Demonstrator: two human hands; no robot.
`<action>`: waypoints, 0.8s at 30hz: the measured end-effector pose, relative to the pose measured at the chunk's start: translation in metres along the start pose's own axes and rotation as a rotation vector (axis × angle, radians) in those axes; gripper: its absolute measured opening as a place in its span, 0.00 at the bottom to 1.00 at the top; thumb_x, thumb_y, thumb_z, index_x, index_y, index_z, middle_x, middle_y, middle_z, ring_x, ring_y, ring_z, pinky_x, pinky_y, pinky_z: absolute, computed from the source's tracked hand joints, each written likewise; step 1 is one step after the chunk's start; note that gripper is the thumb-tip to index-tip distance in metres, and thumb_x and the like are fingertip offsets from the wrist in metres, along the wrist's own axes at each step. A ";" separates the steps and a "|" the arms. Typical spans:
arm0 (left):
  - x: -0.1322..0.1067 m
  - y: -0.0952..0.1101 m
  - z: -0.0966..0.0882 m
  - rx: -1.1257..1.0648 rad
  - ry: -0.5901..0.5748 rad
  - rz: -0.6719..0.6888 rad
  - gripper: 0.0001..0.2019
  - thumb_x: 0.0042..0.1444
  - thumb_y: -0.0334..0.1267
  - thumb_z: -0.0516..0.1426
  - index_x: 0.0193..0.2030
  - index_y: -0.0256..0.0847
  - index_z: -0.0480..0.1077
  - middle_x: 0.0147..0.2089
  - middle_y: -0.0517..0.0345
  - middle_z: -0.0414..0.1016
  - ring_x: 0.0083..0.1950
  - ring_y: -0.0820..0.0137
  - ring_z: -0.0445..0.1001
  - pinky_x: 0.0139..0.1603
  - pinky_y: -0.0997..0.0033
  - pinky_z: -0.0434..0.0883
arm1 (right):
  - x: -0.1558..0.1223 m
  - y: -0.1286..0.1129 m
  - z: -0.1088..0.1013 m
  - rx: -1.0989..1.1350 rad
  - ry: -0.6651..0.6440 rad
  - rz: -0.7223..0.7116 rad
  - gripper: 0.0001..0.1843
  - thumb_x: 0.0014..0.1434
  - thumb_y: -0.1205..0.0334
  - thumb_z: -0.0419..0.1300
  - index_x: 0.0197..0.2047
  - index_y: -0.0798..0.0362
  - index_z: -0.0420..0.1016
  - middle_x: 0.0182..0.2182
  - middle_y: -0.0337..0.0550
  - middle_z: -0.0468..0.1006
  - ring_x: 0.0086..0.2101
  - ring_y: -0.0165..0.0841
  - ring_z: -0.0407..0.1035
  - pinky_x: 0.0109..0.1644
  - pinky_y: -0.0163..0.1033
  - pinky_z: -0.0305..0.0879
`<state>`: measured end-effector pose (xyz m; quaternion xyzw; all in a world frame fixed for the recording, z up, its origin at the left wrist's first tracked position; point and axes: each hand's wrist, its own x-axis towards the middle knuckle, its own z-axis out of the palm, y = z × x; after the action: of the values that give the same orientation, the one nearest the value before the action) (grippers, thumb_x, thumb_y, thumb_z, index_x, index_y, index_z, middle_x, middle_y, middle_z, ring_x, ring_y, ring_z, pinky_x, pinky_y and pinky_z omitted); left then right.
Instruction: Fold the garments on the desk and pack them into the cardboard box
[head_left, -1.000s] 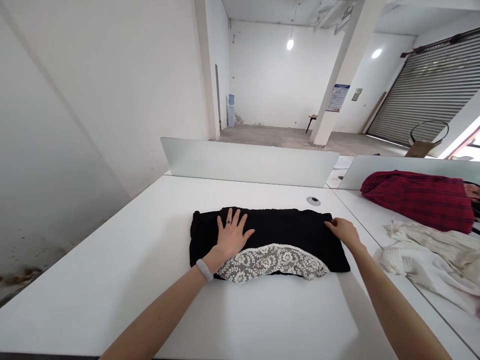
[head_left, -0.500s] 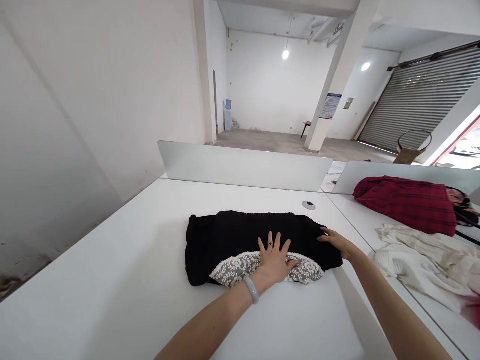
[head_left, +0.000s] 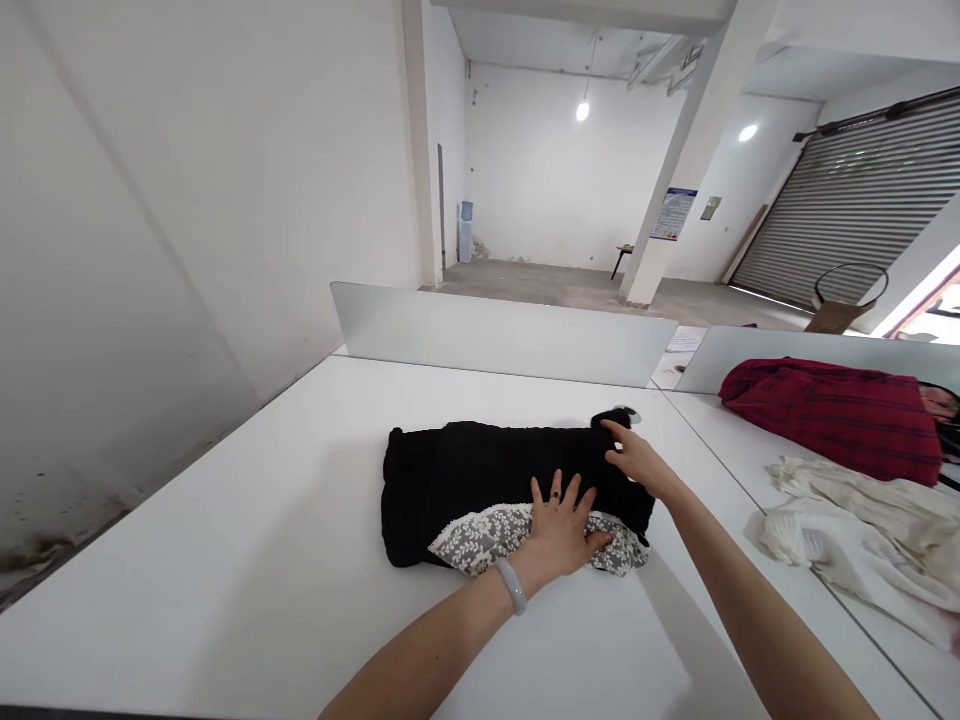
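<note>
A black garment point(head_left: 487, 460) lies folded into a long bundle on the white table point(head_left: 247, 600). White floral lace trim point(head_left: 480, 538) curves along its near side. My left hand point(head_left: 562, 530), with a ring and a pale bangle, rests spread and flat over the lace and the black cloth. At the bundle's right end, my right hand point(head_left: 637, 462) grips a turned-up portion of the black cloth, the thumb and fingers at its edge. Part of the cloth under the right hand is hidden.
A frosted divider point(head_left: 502, 330) runs along the table's back edge. To the right lie a red plaid garment point(head_left: 832, 415) and white cloth point(head_left: 862, 540). A cable hole point(head_left: 634, 414) is partly covered by black cloth. The wall point(head_left: 187, 200) borders the left side.
My right hand has moved up and to the left, drawing the garment's right end inward. My left hand stays pressed on the lace. The view has shifted slightly.
</note>
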<state>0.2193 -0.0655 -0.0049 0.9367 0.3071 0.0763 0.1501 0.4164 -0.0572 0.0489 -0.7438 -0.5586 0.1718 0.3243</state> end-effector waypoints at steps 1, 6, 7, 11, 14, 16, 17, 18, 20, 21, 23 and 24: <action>-0.002 -0.001 -0.003 -0.005 -0.003 -0.002 0.37 0.60 0.62 0.34 0.70 0.43 0.46 0.72 0.50 0.40 0.72 0.50 0.31 0.64 0.31 0.35 | 0.002 0.000 0.002 -0.099 0.003 0.001 0.35 0.48 0.68 0.53 0.62 0.54 0.60 0.53 0.51 0.71 0.54 0.42 0.64 0.55 0.44 0.62; -0.013 -0.017 -0.018 -0.016 -0.014 -0.027 0.36 0.61 0.59 0.33 0.69 0.39 0.48 0.72 0.48 0.39 0.72 0.50 0.31 0.65 0.34 0.35 | -0.003 0.034 -0.002 -0.247 0.017 0.271 0.25 0.54 0.64 0.50 0.56 0.57 0.67 0.47 0.55 0.74 0.51 0.46 0.67 0.52 0.48 0.62; -0.014 -0.021 -0.019 -0.017 -0.025 -0.044 0.37 0.61 0.60 0.33 0.69 0.39 0.48 0.72 0.48 0.38 0.72 0.49 0.31 0.65 0.34 0.34 | -0.006 0.040 -0.003 -0.224 -0.006 0.300 0.23 0.56 0.61 0.49 0.54 0.57 0.69 0.48 0.56 0.74 0.49 0.46 0.68 0.49 0.47 0.64; -0.016 -0.027 -0.015 -0.017 -0.050 -0.090 0.36 0.60 0.61 0.35 0.69 0.44 0.48 0.73 0.50 0.37 0.71 0.47 0.29 0.64 0.31 0.33 | -0.009 0.040 0.004 -0.079 -0.116 0.279 0.28 0.54 0.46 0.55 0.53 0.54 0.69 0.49 0.54 0.74 0.47 0.45 0.70 0.45 0.44 0.67; -0.022 -0.029 -0.018 -0.026 -0.028 -0.065 0.35 0.60 0.61 0.35 0.69 0.45 0.47 0.73 0.51 0.38 0.72 0.48 0.29 0.64 0.32 0.34 | -0.004 0.034 0.019 -0.096 -0.042 0.238 0.33 0.46 0.54 0.63 0.55 0.57 0.65 0.50 0.56 0.73 0.50 0.48 0.67 0.50 0.46 0.65; -0.033 -0.033 -0.025 -0.013 -0.014 -0.066 0.34 0.61 0.60 0.36 0.70 0.45 0.47 0.73 0.51 0.38 0.72 0.48 0.29 0.65 0.32 0.35 | -0.003 0.035 0.025 -0.004 0.004 0.263 0.30 0.47 0.58 0.61 0.54 0.57 0.64 0.49 0.55 0.73 0.49 0.46 0.68 0.50 0.45 0.66; -0.039 -0.037 -0.028 0.004 -0.009 -0.084 0.34 0.61 0.60 0.37 0.69 0.45 0.47 0.73 0.50 0.38 0.71 0.48 0.29 0.64 0.32 0.34 | -0.004 0.036 0.026 0.086 0.008 0.288 0.28 0.48 0.59 0.59 0.53 0.56 0.64 0.47 0.54 0.74 0.48 0.44 0.70 0.48 0.43 0.67; -0.047 -0.040 -0.031 0.025 -0.012 -0.112 0.34 0.61 0.60 0.38 0.69 0.45 0.48 0.72 0.49 0.38 0.71 0.46 0.29 0.64 0.31 0.33 | -0.006 0.037 0.025 0.186 0.005 0.310 0.26 0.48 0.59 0.58 0.51 0.55 0.64 0.45 0.52 0.75 0.45 0.42 0.71 0.46 0.42 0.68; -0.060 -0.048 -0.033 0.048 -0.038 -0.161 0.35 0.60 0.62 0.39 0.69 0.45 0.49 0.72 0.48 0.39 0.71 0.44 0.29 0.62 0.28 0.31 | -0.008 0.030 0.018 0.317 -0.002 0.322 0.21 0.49 0.58 0.58 0.47 0.54 0.65 0.41 0.50 0.76 0.40 0.41 0.73 0.41 0.40 0.70; -0.065 -0.051 -0.032 0.047 -0.049 -0.172 0.36 0.59 0.62 0.40 0.69 0.46 0.49 0.72 0.47 0.39 0.71 0.43 0.30 0.61 0.27 0.31 | -0.008 0.021 0.014 0.324 0.004 0.292 0.19 0.49 0.58 0.57 0.45 0.54 0.65 0.40 0.49 0.77 0.39 0.40 0.73 0.39 0.40 0.70; -0.072 -0.055 -0.028 0.030 -0.042 -0.170 0.36 0.59 0.63 0.40 0.69 0.47 0.50 0.72 0.47 0.39 0.71 0.43 0.31 0.60 0.27 0.31 | -0.005 -0.013 0.007 0.201 0.021 0.157 0.18 0.49 0.58 0.57 0.44 0.54 0.66 0.39 0.48 0.77 0.39 0.40 0.72 0.39 0.39 0.69; -0.073 -0.056 -0.025 0.023 -0.019 -0.166 0.36 0.58 0.63 0.41 0.68 0.47 0.51 0.72 0.47 0.40 0.71 0.43 0.32 0.60 0.26 0.31 | -0.003 -0.038 0.006 0.078 0.023 0.068 0.18 0.49 0.59 0.56 0.44 0.54 0.66 0.39 0.48 0.77 0.39 0.40 0.72 0.40 0.40 0.68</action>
<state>0.1243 -0.0607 -0.0031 0.9102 0.3832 0.0512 0.1483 0.3843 -0.0520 0.0694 -0.7512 -0.5221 0.1960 0.3532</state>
